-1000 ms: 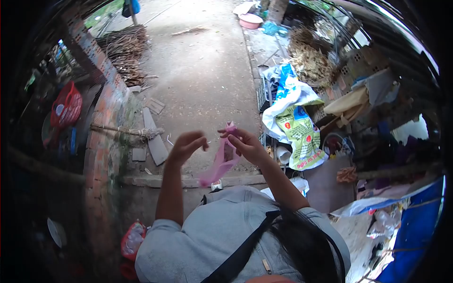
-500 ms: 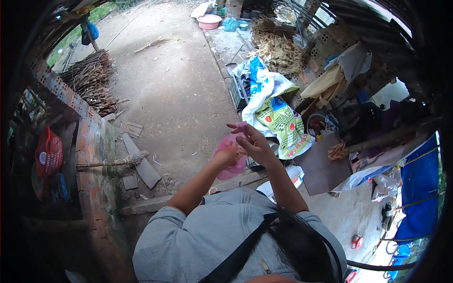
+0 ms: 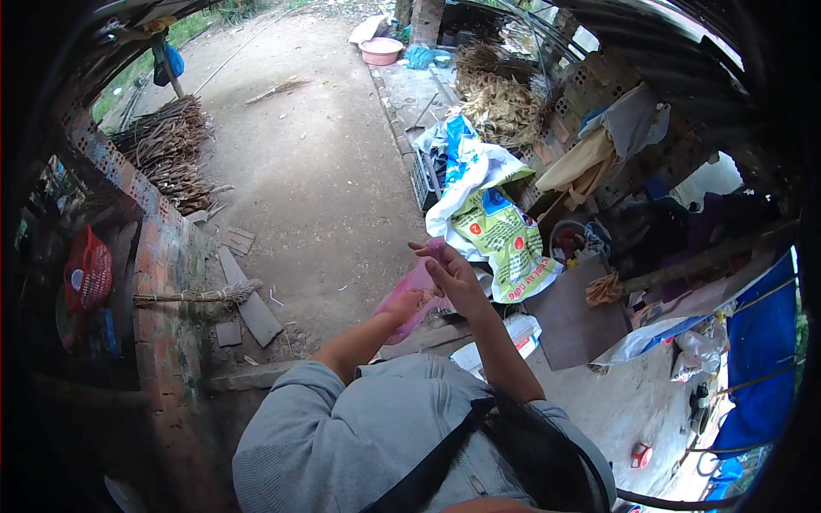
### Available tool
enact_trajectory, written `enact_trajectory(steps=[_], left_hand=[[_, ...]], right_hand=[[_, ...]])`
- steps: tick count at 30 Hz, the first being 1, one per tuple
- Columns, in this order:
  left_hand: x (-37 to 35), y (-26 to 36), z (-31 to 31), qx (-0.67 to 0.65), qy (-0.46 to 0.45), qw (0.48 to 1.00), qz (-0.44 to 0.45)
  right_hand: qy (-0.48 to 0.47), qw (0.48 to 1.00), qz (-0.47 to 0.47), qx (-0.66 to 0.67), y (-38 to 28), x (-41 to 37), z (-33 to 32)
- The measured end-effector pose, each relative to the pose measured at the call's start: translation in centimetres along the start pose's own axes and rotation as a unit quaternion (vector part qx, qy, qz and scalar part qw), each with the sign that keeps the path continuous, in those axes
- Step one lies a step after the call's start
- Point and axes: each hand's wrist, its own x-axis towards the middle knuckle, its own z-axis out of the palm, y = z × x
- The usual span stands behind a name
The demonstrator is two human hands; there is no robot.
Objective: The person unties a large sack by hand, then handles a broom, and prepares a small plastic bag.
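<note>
A thin pink plastic bag [image 3: 410, 286] hangs between my two hands in front of my chest. The top of the bag is pinched in my right hand [image 3: 449, 278], near the thumb and forefinger. My left hand [image 3: 413, 306] reaches into the bag, its fingers seen through the pink film; whether they hold anything there is unclear. Just beyond my right hand lies a green and white printed sack [image 3: 500, 231], draped over a dark crate [image 3: 425, 181].
A low brick wall [image 3: 167, 316] with a straw broom [image 3: 197, 295] across it stands at the left. Firewood [image 3: 167, 145] is piled behind it. A flat brown board [image 3: 577, 316] lies at the right, and a pink basin [image 3: 380, 51] sits far ahead.
My left hand has moved down and deeper into the pink bag, which is now stretched slantwise between the hands. The view has shifted slightly.
</note>
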Motion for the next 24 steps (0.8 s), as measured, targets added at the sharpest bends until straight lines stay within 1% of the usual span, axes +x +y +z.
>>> enact_trajectory(steps=[2,3,4,5,6,7,8,9,10,11,12,14,15,16,17,18,19,20,21,22,23,24], left_hand=[[0.5,-0.3,0.3,-0.004,-0.016,1.000,-0.009],[0.2,-0.6,0.6,-0.010,-0.021,1.000,-0.014],[0.6,-0.1,1.3,-0.017,-0.025,0.999,-0.022],[0.5,1.3,0.5,-0.021,-0.018,0.999,-0.028],[0.3,2.2,-0.8,-0.112,-0.077,0.983,-0.126],[-0.1,3.3,-2.4,-0.203,-0.134,0.944,-0.221],[-0.6,3.4,-3.6,-0.206,-0.127,0.943,-0.229],[-1.1,3.0,-4.9,-0.392,-0.164,0.873,-0.240],[-2.1,2.7,-6.3,-0.562,-0.194,0.768,-0.238],[-3.9,2.9,-7.5,-0.603,-0.122,0.750,-0.241],[-5.9,2.6,-8.4,-0.640,-0.050,0.728,-0.240],[-11.1,-4.1,-7.7,-0.734,0.000,0.643,-0.218],[-14.0,-7.2,-6.4,-0.712,0.065,0.648,-0.263],[-17.9,-13.0,-3.3,-0.727,0.085,0.642,-0.228],[-21.7,-15.2,-2.1,-0.753,0.113,0.578,-0.294],[-25.4,-18.3,1.2,-0.752,0.230,0.492,-0.373],[-29.2,-21.8,4.8,-0.747,0.294,0.438,-0.405],[-32.6,-22.9,7.4,-0.714,0.394,0.381,-0.435],[-31.2,-24.2,5.3,-0.716,0.392,0.385,-0.430],[-23.3,-28.1,0.3,-0.652,0.405,0.445,-0.461],[-18.2,-33.3,-8.4,-0.587,0.415,0.500,-0.484],[-15.7,-33.4,-9.6,-0.512,0.425,0.547,-0.508]], right_hand=[[0.011,1.000,0.012,-0.013,0.5,-0.3,-1.6],[0.031,0.999,0.023,0.002,1.0,-0.5,-2.2],[0.049,0.998,0.034,0.016,1.2,-0.6,-2.8],[0.040,0.998,0.038,0.015,1.4,-0.6,-3.2],[0.047,0.997,0.055,0.017,1.6,-0.5,-3.5],[0.053,0.996,0.071,0.021,1.9,-0.4,-3.7],[0.042,0.996,0.074,0.023,2.6,-0.3,-4.0],[0.041,0.995,0.088,0.022,3.4,-0.1,-4.3],[0.041,0.994,0.102,0.022,4.2,0.3,-4.5],[0.032,0.994,0.104,0.027,5.0,0.6,-4.6],[0.042,0.992,0.115,0.010,5.7,0.9,-4.6],[0.067,0.990,0.127,-0.005,7.3,1.9,-4.2],[0.063,0.989,0.130,-0.004,7.8,2.2,-4.0],[0.065,0.988,0.142,-0.011,8.2,2.6,-3.9],[0.068,0.986,0.149,-0.018,8.5,3.3,-3.9],[0.078,0.988,0.129,-0.011,9.0,4.1,-3.8],[0.087,0.990,0.109,-0.002,9.6,4.8,-3.5],[0.109,0.987,0.116,0.019,10.1,5.3,-3.4],[0.133,0.983,0.122,0.036,10.5,5.7,-3.5],[0.147,0.981,0.124,-0.011,11.1,5.8,-3.7],[0.162,0.977,0.125,-0.063,11.3,6.6,-4.5],[0.167,0.976,0.121,-0.072,10.4,7.6,-4.9]])
